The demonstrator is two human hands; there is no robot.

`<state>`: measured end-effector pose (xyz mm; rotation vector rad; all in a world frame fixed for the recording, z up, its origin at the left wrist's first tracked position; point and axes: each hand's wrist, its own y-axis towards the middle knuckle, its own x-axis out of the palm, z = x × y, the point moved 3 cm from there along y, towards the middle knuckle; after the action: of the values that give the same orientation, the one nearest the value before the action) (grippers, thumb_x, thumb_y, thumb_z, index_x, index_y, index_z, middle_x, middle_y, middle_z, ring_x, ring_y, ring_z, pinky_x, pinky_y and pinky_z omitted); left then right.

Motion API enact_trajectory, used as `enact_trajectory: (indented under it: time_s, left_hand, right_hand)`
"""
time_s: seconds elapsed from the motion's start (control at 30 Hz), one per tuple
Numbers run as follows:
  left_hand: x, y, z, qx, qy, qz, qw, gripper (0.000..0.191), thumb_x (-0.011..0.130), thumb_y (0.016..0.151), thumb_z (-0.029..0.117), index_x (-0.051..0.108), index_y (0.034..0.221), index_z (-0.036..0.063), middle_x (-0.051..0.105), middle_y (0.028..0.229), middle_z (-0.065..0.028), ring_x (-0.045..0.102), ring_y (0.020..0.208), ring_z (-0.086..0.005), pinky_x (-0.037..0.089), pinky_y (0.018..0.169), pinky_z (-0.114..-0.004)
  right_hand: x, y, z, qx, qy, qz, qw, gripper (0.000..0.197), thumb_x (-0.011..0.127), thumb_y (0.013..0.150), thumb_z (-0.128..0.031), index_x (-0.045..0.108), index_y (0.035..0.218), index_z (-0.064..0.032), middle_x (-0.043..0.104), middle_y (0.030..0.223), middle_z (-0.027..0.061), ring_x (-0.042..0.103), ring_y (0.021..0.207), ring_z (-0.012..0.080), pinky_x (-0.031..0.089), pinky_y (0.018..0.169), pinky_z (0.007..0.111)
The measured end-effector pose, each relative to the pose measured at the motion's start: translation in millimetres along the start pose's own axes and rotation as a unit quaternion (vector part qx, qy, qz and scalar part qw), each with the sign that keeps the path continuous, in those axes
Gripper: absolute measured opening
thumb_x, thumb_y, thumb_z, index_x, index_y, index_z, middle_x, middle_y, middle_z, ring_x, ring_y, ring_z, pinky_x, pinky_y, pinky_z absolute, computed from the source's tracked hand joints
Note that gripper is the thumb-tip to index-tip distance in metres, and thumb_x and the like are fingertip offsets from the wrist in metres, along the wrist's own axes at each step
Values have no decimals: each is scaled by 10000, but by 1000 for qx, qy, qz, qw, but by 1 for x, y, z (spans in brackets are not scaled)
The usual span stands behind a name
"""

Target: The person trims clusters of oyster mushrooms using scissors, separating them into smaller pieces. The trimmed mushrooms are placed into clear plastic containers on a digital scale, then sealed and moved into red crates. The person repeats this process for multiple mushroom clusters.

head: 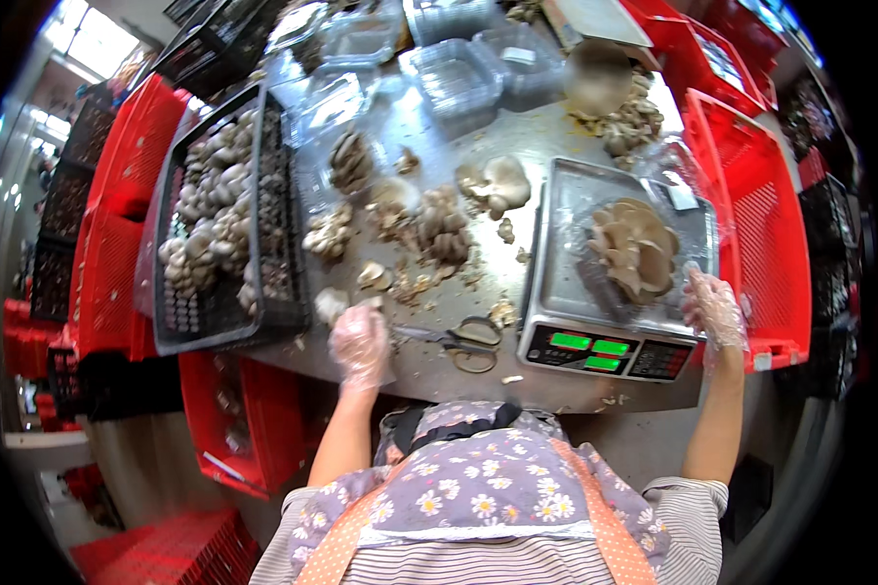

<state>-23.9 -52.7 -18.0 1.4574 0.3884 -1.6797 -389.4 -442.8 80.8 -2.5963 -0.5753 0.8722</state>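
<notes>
On the right, a digital scale point(609, 351) with lit green displays carries a cluster of oyster mushrooms point(636, 248), which seems to sit in a clear plastic tray. My right hand point(713, 307), in a thin clear glove, is at the scale's right edge, beside the mushrooms. My left hand point(360, 344), gloved likewise, rests at the table's near side with curled fingers, by a small pale mushroom piece point(331, 306); whether it grips something I cannot tell. Between my hands lie scissors point(472, 344) with dark handles. Loose oyster mushroom clusters point(443, 223) and scraps are spread over the metal table point(424, 373).
A black crate point(219, 340) of mushrooms stands at the left. Stacked clear plastic trays point(453, 77) are at the far side. Red crates point(768, 219) flank the table, with another red crate point(271, 417) low at the left. More mushrooms point(629, 124) lie behind the scale.
</notes>
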Motion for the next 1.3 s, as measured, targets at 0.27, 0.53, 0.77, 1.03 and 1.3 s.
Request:
enact_trajectory:
  time_s: [0.27,0.53,0.77,1.03,1.3]
  left_hand:
    - [-112,23,69,-105,-575,-82,807,175,632,925,2,618,1099,13,645,1121,-97,607,974,-141,500,827,-268]
    - [-97,20,197,-72,-755,-361,543,182,656,913,16,580,1078,25,618,1086,-104,599,1011,-173,493,904,-332]
    - [-40,58,216,-28,-631,-325,704,233,605,933,40,568,1163,49,598,1111,-89,605,964,-178,528,843,-335]
    - [-3,116,245,328,-322,-90,883,321,705,805,126,645,1119,85,586,1234,-184,605,1084,-378,498,913,-458]
    - [-3,89,242,226,-409,-128,875,123,695,822,60,659,939,44,602,872,-107,635,755,-248,521,696,-355]
  right_hand:
    - [6,-95,-62,-240,-148,154,947,255,655,941,-247,649,845,-11,621,737,107,562,671,248,459,678,367]
    - [111,-148,-60,-211,202,-278,915,556,761,861,-148,510,1330,16,639,1140,109,635,999,170,543,872,325]
    - [79,-121,-64,-275,220,-75,933,181,677,864,9,630,1038,12,647,963,54,605,882,113,504,791,266]
    - [45,-112,-101,-404,-97,19,909,191,695,757,49,661,936,-8,678,890,140,656,836,292,517,752,370]
    - [47,-98,-93,-447,-245,30,860,174,703,743,-9,676,908,-59,675,884,122,638,846,342,510,749,435]
